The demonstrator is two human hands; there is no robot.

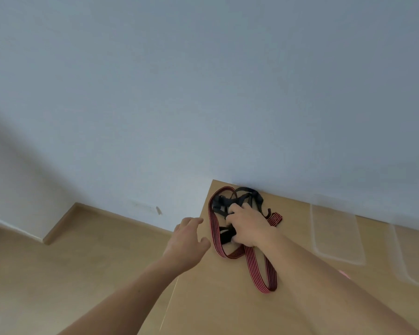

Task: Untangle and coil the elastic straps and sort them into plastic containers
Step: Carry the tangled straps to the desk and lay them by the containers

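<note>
A tangle of elastic straps lies on the wooden table (218,298) against the wall. The red striped strap (251,264) loops around the left side and trails toward me. The black strap (244,197) is bunched at the back by the wall. My right hand (248,226) lies on top of the tangle, its fingers curled into the black strap. My left hand (186,240) hovers just left of the pile at the table's left edge, fingers relaxed and holding nothing. Two clear plastic containers (336,230) stand on the table to the right.
The table's left edge runs down from the wall corner, with wooden floor (70,257) beyond it. A pale wall (203,93) fills the upper view. The second clear container (411,257) sits at the far right edge. A bit of pink (343,273) shows beside my right forearm.
</note>
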